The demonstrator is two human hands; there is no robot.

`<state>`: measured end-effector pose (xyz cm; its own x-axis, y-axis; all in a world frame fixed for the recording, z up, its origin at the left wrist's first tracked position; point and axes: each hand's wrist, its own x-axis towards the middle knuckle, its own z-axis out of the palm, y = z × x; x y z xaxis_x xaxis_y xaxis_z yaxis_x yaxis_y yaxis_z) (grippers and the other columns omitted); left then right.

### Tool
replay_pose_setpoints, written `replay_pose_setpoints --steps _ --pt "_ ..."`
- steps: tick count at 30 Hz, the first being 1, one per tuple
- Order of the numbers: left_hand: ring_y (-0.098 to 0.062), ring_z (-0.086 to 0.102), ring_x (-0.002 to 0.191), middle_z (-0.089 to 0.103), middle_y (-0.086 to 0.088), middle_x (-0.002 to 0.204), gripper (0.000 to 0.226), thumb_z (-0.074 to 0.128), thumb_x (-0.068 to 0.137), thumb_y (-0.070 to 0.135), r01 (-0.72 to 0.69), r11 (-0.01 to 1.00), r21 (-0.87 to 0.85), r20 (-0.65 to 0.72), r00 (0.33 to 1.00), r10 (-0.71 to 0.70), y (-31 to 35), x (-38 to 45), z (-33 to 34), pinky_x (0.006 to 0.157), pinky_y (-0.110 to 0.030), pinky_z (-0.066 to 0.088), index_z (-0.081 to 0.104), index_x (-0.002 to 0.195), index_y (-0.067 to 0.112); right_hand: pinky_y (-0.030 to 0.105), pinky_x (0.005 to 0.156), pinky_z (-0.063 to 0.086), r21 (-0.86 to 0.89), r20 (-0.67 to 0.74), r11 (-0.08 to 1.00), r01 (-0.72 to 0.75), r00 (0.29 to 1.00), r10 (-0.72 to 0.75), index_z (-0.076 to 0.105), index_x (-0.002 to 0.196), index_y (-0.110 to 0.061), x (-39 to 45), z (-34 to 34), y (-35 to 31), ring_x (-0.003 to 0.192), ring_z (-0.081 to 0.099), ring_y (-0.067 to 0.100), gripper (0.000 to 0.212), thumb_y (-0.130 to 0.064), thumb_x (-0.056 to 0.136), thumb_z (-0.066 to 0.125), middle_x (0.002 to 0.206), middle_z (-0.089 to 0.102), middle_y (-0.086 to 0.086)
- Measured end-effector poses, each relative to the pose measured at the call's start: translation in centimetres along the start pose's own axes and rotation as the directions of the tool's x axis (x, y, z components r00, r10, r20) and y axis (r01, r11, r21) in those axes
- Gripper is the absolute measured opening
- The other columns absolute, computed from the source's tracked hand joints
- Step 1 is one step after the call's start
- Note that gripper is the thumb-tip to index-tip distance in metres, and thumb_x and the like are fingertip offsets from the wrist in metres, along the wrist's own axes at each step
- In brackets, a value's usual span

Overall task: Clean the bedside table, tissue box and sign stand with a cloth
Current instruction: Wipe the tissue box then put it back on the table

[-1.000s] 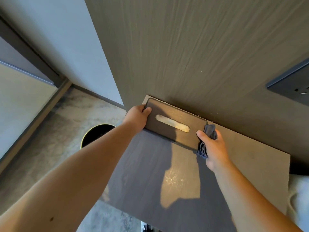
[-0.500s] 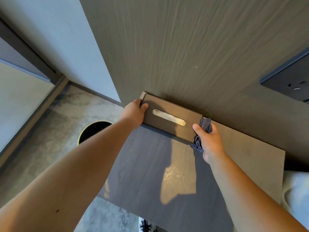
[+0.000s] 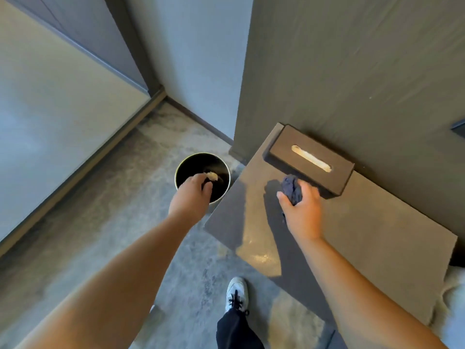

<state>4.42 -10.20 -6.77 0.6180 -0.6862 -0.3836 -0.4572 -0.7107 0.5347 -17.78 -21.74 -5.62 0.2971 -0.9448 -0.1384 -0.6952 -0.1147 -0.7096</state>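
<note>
The dark brown tissue box (image 3: 334,177) with a pale slot lies at the back left of the grey bedside table (image 3: 377,235), against the wall panel. My right hand (image 3: 303,210) grips a crumpled dark blue cloth (image 3: 292,188) just in front of the box's front side; whether the cloth touches the box I cannot tell. My left hand (image 3: 190,199) hangs off the table's left edge above a round black bin (image 3: 186,165), fingers loosely curled and holding nothing I can make out. No sign stand shows.
A pale scrap (image 3: 212,175) lies inside the bin by my left fingertips. My white shoe (image 3: 236,293) stands on the grey floor before the table. A dark wall plate (image 3: 459,127) sits at the right edge, white bedding (image 3: 453,311) lower right.
My left hand has let go of the tissue box's left end and moved left over the bin. My right hand with the cloth shifted from the box's right end to its front.
</note>
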Motion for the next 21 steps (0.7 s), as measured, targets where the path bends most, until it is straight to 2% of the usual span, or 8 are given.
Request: replay_pose_setpoints --steps 3,6,11,15,19,21 --pt "-0.028 0.059 0.114 0.058 -0.007 0.132 0.042 0.038 0.101 0.038 0.123 0.992 -0.021 -0.034 0.992 -0.124 -7.2 -5.1 -1.2 0.089 -0.038 0.047 0.049 0.136 0.018 0.025 0.077 0.04 -0.022 0.146 0.999 0.04 0.989 -0.036 0.06 0.111 -0.019 -3.1 4.2 -3.0 0.093 0.053 0.012 0.032 -0.032 0.084 0.072 0.11 0.055 0.002" --pt "-0.029 0.055 0.121 0.058 -0.009 0.133 0.042 0.04 0.1 0.037 0.242 0.968 -0.071 -0.073 0.966 -0.247 -14.5 -10.1 -1.8 0.096 -0.038 0.044 0.051 0.135 0.015 0.027 0.079 0.04 -0.058 0.31 0.991 0.124 0.945 -0.1 0.059 0.109 -0.018 -6.8 8.5 -5.6 0.098 0.055 0.019 0.031 -0.032 0.084 0.071 0.108 0.055 0.003" --pt "-0.031 0.057 0.117 0.063 -0.013 0.125 0.036 0.043 0.098 0.032 0.445 0.877 -0.178 -0.106 0.878 -0.467 -25.8 -18.9 -1.7 0.091 -0.036 0.043 0.058 0.125 0.012 0.029 0.077 0.039 -0.119 0.53 0.954 0.275 0.83 -0.173 0.06 0.11 -0.017 -14.4 16.5 -8.2 0.101 0.055 0.024 0.035 -0.033 0.081 0.074 0.107 0.056 0.006" --pt "-0.034 0.06 0.103 0.065 -0.014 0.109 0.025 0.043 0.097 0.024 0.547 0.793 -0.267 -0.109 0.801 -0.589 -33.4 -24.9 -0.1 0.073 -0.034 0.04 0.061 0.106 0.008 0.028 0.074 0.034 -0.182 0.68 0.9 0.396 0.712 -0.175 0.061 0.109 -0.014 -20.1 23.2 -8.1 0.101 0.055 0.027 0.037 -0.034 0.082 0.074 0.107 0.056 0.01" --pt "-0.033 0.059 0.106 0.064 -0.013 0.116 0.03 0.043 0.097 0.025 0.63 0.682 -0.372 -0.105 0.702 -0.705 -40.3 -28.8 3.9 0.077 -0.035 0.042 0.061 0.116 0.01 0.027 0.073 0.034 -0.18 0.786 0.845 0.504 0.591 -0.184 0.06 0.11 -0.017 -24.0 30.7 -6.1 0.091 0.053 0.021 0.037 -0.039 0.083 0.071 0.102 0.05 0.001" --pt "-0.03 0.059 0.103 0.064 -0.012 0.115 0.031 0.041 0.097 0.026 0.668 0.61 -0.426 -0.074 0.647 -0.759 -43.6 -29.9 7.0 0.072 -0.032 0.038 0.059 0.116 0.009 0.027 0.073 0.035 -0.175 0.832 0.813 0.556 0.525 -0.18 0.058 0.113 -0.019 -25.5 34.6 -4.6 0.089 0.05 0.017 0.036 -0.041 0.087 0.067 0.103 0.046 -0.002"
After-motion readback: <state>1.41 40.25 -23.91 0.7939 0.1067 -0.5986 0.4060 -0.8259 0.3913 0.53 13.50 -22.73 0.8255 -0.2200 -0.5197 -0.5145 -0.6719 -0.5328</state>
